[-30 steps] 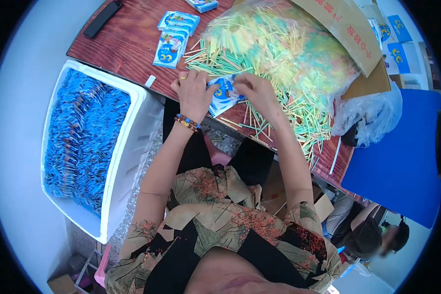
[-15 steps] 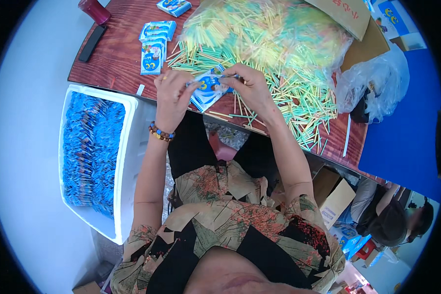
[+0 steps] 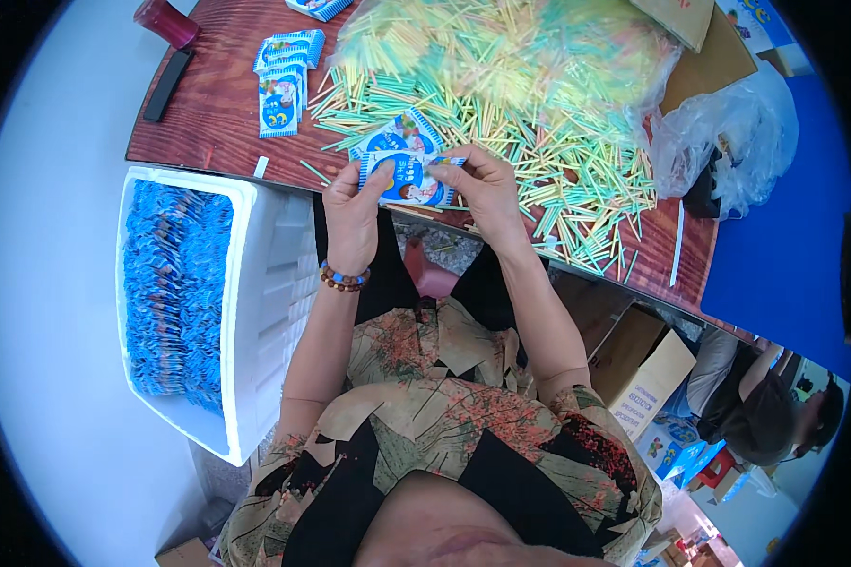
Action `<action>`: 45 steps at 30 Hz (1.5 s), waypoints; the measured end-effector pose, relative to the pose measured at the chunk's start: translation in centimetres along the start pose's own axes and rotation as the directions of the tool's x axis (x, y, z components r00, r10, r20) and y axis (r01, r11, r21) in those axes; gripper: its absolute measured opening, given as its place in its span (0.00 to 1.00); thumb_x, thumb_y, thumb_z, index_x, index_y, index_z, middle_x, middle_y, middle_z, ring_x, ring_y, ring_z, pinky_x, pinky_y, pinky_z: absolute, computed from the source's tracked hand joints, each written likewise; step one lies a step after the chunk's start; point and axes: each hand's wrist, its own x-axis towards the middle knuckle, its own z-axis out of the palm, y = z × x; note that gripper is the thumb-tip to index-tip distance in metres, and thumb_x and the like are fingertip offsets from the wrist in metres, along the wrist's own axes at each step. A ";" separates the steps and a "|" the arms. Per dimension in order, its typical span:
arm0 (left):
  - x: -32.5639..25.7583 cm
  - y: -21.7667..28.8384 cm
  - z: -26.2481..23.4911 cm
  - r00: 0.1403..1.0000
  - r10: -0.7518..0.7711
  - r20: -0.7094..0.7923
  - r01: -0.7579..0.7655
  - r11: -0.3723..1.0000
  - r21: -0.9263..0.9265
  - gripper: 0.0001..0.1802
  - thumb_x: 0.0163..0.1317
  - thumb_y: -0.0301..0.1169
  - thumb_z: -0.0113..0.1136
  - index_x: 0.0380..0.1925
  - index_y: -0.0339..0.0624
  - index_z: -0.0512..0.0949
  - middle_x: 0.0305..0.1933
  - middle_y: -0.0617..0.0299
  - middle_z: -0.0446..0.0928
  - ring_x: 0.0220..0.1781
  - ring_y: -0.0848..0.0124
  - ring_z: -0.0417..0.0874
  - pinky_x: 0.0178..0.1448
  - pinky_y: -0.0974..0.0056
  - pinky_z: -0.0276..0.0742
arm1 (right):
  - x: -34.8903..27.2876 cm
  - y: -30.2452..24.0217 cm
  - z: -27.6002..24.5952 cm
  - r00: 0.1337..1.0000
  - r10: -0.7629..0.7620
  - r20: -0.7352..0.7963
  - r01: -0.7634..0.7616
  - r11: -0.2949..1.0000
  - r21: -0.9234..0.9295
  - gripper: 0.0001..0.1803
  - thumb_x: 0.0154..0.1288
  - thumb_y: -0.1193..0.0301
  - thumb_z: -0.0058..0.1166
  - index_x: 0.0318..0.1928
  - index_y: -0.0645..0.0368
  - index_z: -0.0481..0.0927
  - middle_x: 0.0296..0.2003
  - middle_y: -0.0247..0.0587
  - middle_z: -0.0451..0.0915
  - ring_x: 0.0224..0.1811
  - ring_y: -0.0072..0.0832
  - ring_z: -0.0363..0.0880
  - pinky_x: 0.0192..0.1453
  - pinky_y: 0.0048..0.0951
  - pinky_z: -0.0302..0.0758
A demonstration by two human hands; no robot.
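Observation:
A small blue-and-white packet (image 3: 409,185) is stretched flat between my two hands at the table's near edge. My left hand (image 3: 352,219) pinches its left end, the thumb lying on top. At the other end, my right hand (image 3: 492,197) grips it between thumb and fingers. A second similar packet (image 3: 420,128) lies just behind, partly covered by the held one. Loose pastel straws (image 3: 577,208) in yellow, green and pink spread around and beyond my hands. To the left, several more packets (image 3: 280,100) overlap in a row on the table.
A clear bag of straws (image 3: 539,57) covers the far table. At left stands a white foam box (image 3: 241,302) filled with blue packets (image 3: 165,283). A red cup (image 3: 167,23), black bar (image 3: 168,85) and crumpled plastic bag (image 3: 728,132) sit around. Another person (image 3: 761,416) is at lower right.
Both hands have drawn slightly nearer to me, and the left has shifted right. The held packet now lies level, its printed front facing up, with another packet showing behind it.

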 end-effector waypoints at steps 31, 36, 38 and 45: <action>-2.0 -1.5 -0.3 0.994 0.009 -0.105 -0.009 1.000 0.001 0.09 0.66 0.26 0.60 0.40 0.30 0.81 0.38 0.66 0.82 0.36 0.84 0.76 0.42 0.75 0.72 | -2.1 -0.8 -0.2 0.982 0.187 0.037 -0.187 0.982 -0.003 0.06 0.64 0.74 0.58 0.32 0.64 0.83 0.26 0.26 0.80 0.30 0.10 0.73 0.37 0.16 0.71; -2.2 -1.0 0.4 0.994 -0.034 -0.104 0.023 0.994 -0.103 0.10 0.68 0.30 0.57 0.38 0.32 0.82 0.38 0.65 0.82 0.36 0.83 0.78 0.43 0.72 0.74 | -2.3 -1.3 -1.4 0.983 -0.159 -0.088 0.170 0.976 0.138 0.05 0.64 0.76 0.54 0.40 0.60 0.79 0.41 0.34 0.79 0.45 0.19 0.75 0.51 0.23 0.69; -2.1 -1.2 0.5 0.996 -0.049 -0.071 0.040 0.992 -0.120 0.11 0.69 0.31 0.55 0.40 0.33 0.81 0.41 0.62 0.82 0.40 0.80 0.80 0.46 0.70 0.76 | -2.1 -1.2 -2.2 0.953 -0.300 0.035 0.302 0.951 -0.070 0.08 0.61 0.76 0.55 0.42 0.60 0.78 0.47 0.37 0.76 0.51 0.24 0.72 0.56 0.27 0.67; -2.9 -1.3 2.2 0.991 -0.090 -0.100 0.082 0.994 -0.079 0.11 0.71 0.31 0.53 0.37 0.35 0.81 0.38 0.66 0.81 0.36 0.84 0.78 0.42 0.71 0.74 | -2.9 -1.8 -2.4 0.857 -0.401 0.323 0.503 0.784 -0.363 0.08 0.55 0.72 0.62 0.35 0.61 0.81 0.57 0.41 0.72 0.60 0.36 0.68 0.64 0.36 0.61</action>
